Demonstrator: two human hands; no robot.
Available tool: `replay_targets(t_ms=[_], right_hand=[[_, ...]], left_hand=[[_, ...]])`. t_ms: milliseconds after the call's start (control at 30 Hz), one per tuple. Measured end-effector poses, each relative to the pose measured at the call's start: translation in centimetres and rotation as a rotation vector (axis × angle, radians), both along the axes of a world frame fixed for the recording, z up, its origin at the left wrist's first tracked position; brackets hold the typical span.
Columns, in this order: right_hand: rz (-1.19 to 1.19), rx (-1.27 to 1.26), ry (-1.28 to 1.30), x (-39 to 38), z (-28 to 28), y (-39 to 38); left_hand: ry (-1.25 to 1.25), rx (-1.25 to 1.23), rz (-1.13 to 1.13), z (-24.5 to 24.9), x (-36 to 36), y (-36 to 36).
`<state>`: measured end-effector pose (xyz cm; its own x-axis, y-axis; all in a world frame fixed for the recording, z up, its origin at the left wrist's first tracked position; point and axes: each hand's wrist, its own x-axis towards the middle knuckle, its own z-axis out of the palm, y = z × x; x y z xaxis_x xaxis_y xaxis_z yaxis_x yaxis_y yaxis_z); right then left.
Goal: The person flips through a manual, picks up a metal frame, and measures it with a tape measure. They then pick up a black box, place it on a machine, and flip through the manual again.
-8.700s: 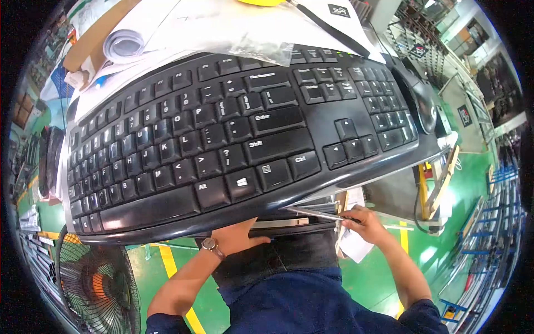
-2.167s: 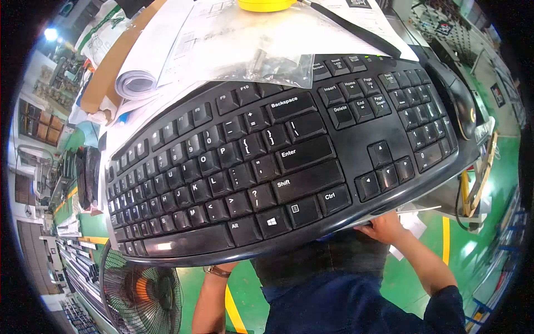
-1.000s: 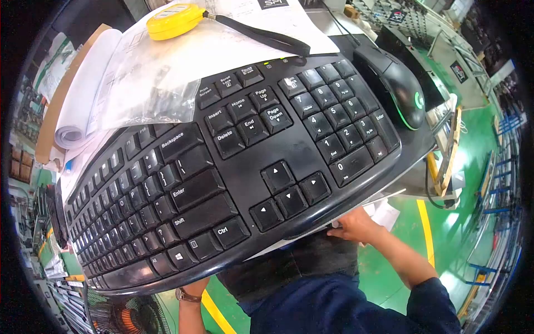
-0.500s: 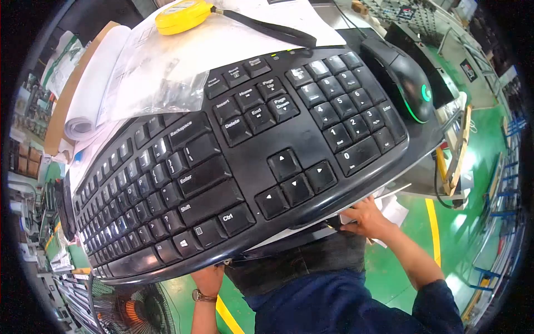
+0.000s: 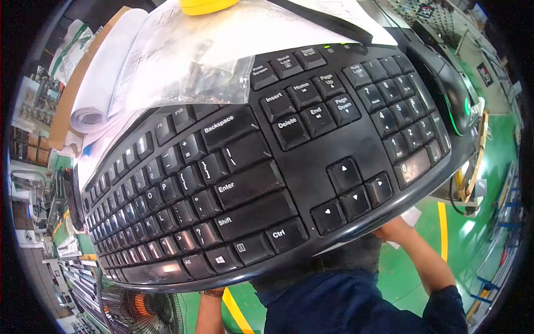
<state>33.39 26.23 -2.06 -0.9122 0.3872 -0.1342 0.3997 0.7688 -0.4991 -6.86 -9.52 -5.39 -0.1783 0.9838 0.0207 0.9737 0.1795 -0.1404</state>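
A large black keyboard (image 5: pixel 328 150) fills the middle of the view, very close to the camera. Below its front edge, my right hand (image 5: pixel 394 229) shows only in part; its fingers are hidden behind the keyboard. A piece of white paper (image 5: pixel 411 216) shows beside that hand. My left hand is behind the keyboard's front edge, with just the wrist and part of a watch (image 5: pixel 212 292) in sight. What either hand holds, if anything, I cannot make out.
A black mouse (image 5: pixel 445 83) lies right of the keyboard. Behind are a yellow tape measure (image 5: pixel 206 5) with a black strap, a clear plastic bag (image 5: pixel 217 72) and rolled paper (image 5: pixel 100 100). A fan (image 5: pixel 142 306) stands below left, on the green floor (image 5: pixel 409 267).
The view has moved closer to the keyboard, which now covers more of both hands. My right hand's fingers, visible before, are now hidden, and my left hand has dropped out of sight.
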Motion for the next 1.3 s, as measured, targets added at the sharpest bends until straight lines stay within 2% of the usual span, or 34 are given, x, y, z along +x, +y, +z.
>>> replay_targets(t_ms=[67, 133, 233, 367, 400, 500, 733, 833, 900, 933, 1000, 1033, 1067, 1100, 1167, 1233, 1300], right_hand=[[-0.029, -0.018, -0.029, -0.1, 0.4, 0.0], [-0.076, -0.075, -0.077, 0.6, -0.5, 0.0], [-0.182, -0.154, -0.075, 0.8, -1.2, -0.3], [-0.202, -0.209, -0.039, -0.3, 0.5, -0.1], [-0.19, -0.16, -0.02, 0.1, -0.1, -0.1], [-0.219, -0.183, -0.106, 0.8, -0.3, 0.2], [-0.324, -0.31, -0.106, -1.2, 2.1, 0.4], [-0.247, -0.096, -0.049, -0.7, 0.9, 0.2], [-0.235, -0.166, -0.012, -0.4, 0.5, 0.3], [-0.212, -0.186, -0.008, -0.2, 0.2, 0.4], [-0.253, -0.287, 0.016, 0.3, 0.3, 0.6], [-0.236, -0.241, 0.022, 0.2, 0.5, 0.7], [-0.205, -0.061, 0.114, -0.8, 1.5, 0.7], [-0.172, 0.124, 0.206, -1.9, 3.0, 0.6], [-0.15, 0.143, 0.319, -2.3, 5.0, 0.9], [-0.122, 0.139, 0.459, -2.0, 6.7, 1.6], [-0.145, 0.051, 0.414, -1.6, 10.5, 1.6]], left_hand=[[0.066, 0.046, -0.019, -1.8, -0.9, -1.1], [0.016, 0.083, 0.028, -1.8, -1.1, -1.1], [-0.203, 0.112, 0.163, -0.4, -0.5, -0.7], [-0.349, 0.092, 0.172, 0.7, -1.7, 0.4], [-0.374, 0.087, 0.171, 0.7, -2.0, 0.6], [-0.435, 0.07, 0.173, 1.0, -2.6, 0.9], [-0.541, 0.048, 0.174, 0.9, -3.7, 1.8], [-0.582, 0.043, 0.174, 0.6, -3.8, 2.1], [-0.634, 0.031, 0.185, 0.4, -3.6, 1.9], [-0.698, 0.023, 0.205, 0.1, -3.3, 1.3], [-1.107, 0.009, 0.358, -1.5, -2.8, -0.4], [-1.152, 0.007, 0.328, -2.1, -2.4, -0.8], [-0.514, -0.04, 0.022, 0.2, -1.4, 1.9], [0.193, 0.055, -0.167, 2.7, -0.4, 4.5], [-0.43, 0.035, -0.042, 7.5, 0.6, 8.2], [-0.411, 0.009, -0.036, 9.1, 0.9, 9.2], [-0.336, 0.166, -0.1, 10.6, 1.8, 9.6]])
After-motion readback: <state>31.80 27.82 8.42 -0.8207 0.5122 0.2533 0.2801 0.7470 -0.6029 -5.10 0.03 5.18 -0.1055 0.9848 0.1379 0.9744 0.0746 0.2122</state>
